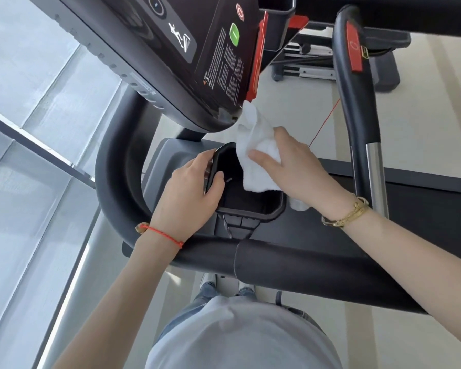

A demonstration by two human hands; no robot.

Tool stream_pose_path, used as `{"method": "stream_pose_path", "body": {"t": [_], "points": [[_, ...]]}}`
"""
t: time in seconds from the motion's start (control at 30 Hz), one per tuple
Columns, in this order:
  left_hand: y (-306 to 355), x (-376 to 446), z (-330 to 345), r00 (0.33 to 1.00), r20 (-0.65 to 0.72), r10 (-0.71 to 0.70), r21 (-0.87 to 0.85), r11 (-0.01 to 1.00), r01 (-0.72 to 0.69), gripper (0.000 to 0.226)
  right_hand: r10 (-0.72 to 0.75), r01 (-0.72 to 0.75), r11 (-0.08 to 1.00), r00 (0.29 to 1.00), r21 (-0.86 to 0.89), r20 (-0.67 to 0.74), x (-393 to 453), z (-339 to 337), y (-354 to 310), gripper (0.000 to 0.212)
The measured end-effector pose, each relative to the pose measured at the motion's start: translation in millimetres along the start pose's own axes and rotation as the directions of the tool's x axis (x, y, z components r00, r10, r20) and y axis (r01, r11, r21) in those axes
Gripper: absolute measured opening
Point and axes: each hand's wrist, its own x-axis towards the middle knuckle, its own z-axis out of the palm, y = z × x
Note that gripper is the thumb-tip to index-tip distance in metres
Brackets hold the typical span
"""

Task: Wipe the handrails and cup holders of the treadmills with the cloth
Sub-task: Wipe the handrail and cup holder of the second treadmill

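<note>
While our left hand [194, 182] curls round the near-left rim of the black cup holder [273, 206], thumb on the outer wall and fingers hooked over the edge, our right hand [290, 166] holds a white cloth [253, 150] bunched under its fingers at the holder's far side; the cloth hangs partly into the holder's opening and its upper corner touches the lower edge of the treadmill console [197, 62]; a small bit of cloth shows below the right wrist, just beside the holder's right corner; the two hands are apart, one at each side of the holder; a red string bracelet [165, 234] sits on our left wrist, a gold bracelet [346, 211] on the right; the curved black handrail [117, 161] loops round the left of the holder and runs across below it; a second handrail [354, 102] with a red tab [354, 49] and a chrome section stands upright at right; a green button [234, 34] shows on the console; a thin red cord [325, 123] runs beside the cloth hand; the treadmill belt [410, 209] lies at right under our right forearm; pale floor beneath.
</note>
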Motion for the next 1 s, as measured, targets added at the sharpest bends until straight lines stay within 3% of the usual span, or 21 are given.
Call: {"method": "stream_pose_path", "body": {"t": [0.37, 0.53, 0.73, 0.87, 1.0], "points": [[2, 3, -2, 0.999, 0.023, -0.032, 0.018, 0.999, 0.032, 0.037, 0.181, -0.186, 0.943, 0.983, 0.276, 0.045, -54, 13, -5, 0.070], [3, 4, -3, 0.999, 0.024, -0.045, 0.035, 0.998, 0.045, 0.038, 0.105, -0.103, 0.977, 0.994, 0.187, -0.002, -31, 9, -4, 0.057], [4, 1, -6, 1.000, 0.005, -0.020, 0.040, 0.999, 0.020, 0.039, -0.068, 0.064, 0.989, 0.997, 0.132, 0.025, -25, -1, 2, 0.056], [3, -7, -12, 0.999, -0.015, 0.040, 0.063, 0.997, -0.039, 0.041, -0.190, 0.187, 0.980, 0.981, 0.071, 0.038, -49, -9, 2, 0.060], [3, -22, -28, 0.991, -0.011, 0.134, 0.039, 0.990, -0.134, 0.037, -0.220, 0.221, 0.975, 0.975, 0.024, -0.040, -75, -12, -12, 0.060]]}}
